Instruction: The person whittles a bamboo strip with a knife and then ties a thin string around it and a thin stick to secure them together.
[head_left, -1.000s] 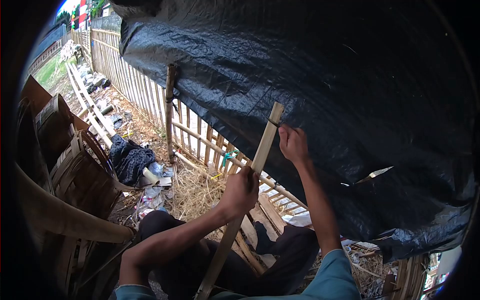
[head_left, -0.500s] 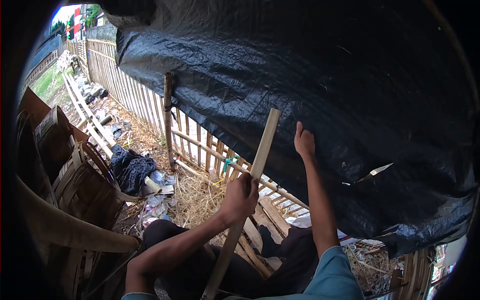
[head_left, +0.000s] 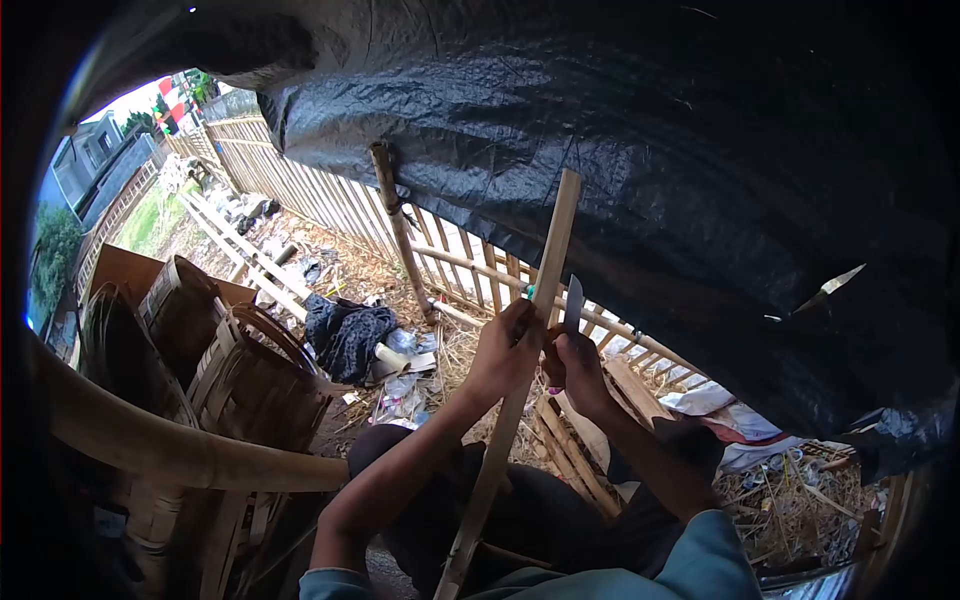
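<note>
A long, flat bamboo strip (head_left: 556, 240) slants up from my lap, its lower end near the bottom edge of the view. My left hand (head_left: 503, 350) is wrapped round it at about mid-length. Close on the right, my right hand (head_left: 577, 368) grips a knife (head_left: 574, 302); its handle is hidden in the fist. The blade points upward alongside the strip, a narrow gap showing between them near the tip. Both hands are in front of my bent knees.
Woven bamboo baskets (head_left: 255, 385) stand at the left behind a thick bamboo pole (head_left: 200, 452). A black tarp (head_left: 700, 220) hangs ahead and to the right. Beyond are a bamboo fence (head_left: 320, 190), a dark patterned cloth (head_left: 347, 338) and scattered litter. Split wood pieces (head_left: 575, 455) lie below my hands.
My right hand has come down and left from near the tarp to beside the strip, and the knife now shows in it. The view has turned, shifting the surroundings to the right.
</note>
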